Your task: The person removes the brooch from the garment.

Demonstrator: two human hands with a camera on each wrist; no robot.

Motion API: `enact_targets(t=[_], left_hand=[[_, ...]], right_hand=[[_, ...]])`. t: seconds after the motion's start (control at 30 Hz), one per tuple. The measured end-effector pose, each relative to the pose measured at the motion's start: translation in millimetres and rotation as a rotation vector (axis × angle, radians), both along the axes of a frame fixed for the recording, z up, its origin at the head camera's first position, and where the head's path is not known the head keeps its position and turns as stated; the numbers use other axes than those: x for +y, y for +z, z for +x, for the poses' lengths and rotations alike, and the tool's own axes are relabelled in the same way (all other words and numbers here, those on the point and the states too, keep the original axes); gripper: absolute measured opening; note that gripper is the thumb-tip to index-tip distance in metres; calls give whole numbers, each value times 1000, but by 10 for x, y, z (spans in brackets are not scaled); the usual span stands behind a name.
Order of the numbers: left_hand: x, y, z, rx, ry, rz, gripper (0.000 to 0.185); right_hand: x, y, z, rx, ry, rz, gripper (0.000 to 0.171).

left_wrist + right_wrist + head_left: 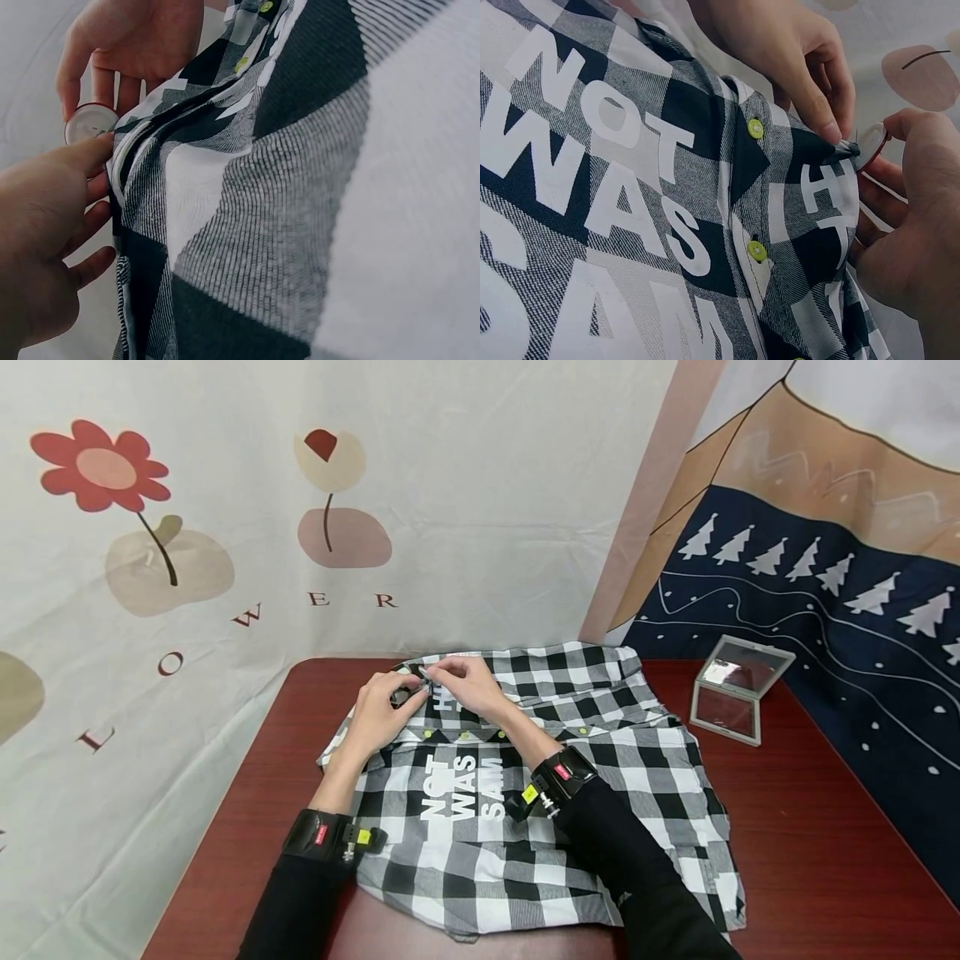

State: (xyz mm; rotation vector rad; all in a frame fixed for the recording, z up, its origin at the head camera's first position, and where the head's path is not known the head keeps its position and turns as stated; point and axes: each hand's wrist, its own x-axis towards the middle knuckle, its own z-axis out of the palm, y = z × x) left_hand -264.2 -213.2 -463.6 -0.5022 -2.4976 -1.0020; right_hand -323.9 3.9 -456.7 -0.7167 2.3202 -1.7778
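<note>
A black-and-white checked shirt [645, 752] with white lettering and yellow-green buttons [756, 129] lies spread on the table. At its far left part, my left hand [378, 710] pinches a fold of the cloth between thumb and fingers. Close beside it, my right hand [472, 685] holds a small round badge [870, 142], whitish with a red rim, by its edge. In the left wrist view the badge [88, 124] sits right at the fold of cloth, near the left fingertips. In the head view the fingers mostly hide the badge.
A hinged two-panel case [723, 710] with a pale frame and glassy panels stands open at the back right of the reddish-brown table [817, 827]. Behind the table hang a white cloth [487, 577] printed with flowers and a dark blue printed cloth [840, 693].
</note>
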Motion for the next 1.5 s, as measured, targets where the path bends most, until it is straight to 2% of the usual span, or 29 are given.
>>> enact_targets(t=[0.2,0.43,0.67,0.8,1.17,1.5], left_hand=[[13,5,9,46,-2,-11,14],[6,13,12,57,5,-8,9],[-4,-10,-6,70,7,-10,6],[-11,-14,-7,62,9,-16,7],[-43,5,-3,24,25,-74,8],[-75,-8,3,-25,49,-109,9]], right_hand=[[-2,1,1,20,16,-11,30],[-3,-9,1,34,28,-5,29],[-18,-23,-1,81,1,28,28],[-15,-27,7,112,-11,45,27],[44,-73,1,280,-65,147,24],[275,-71,51,247,-128,142,27]])
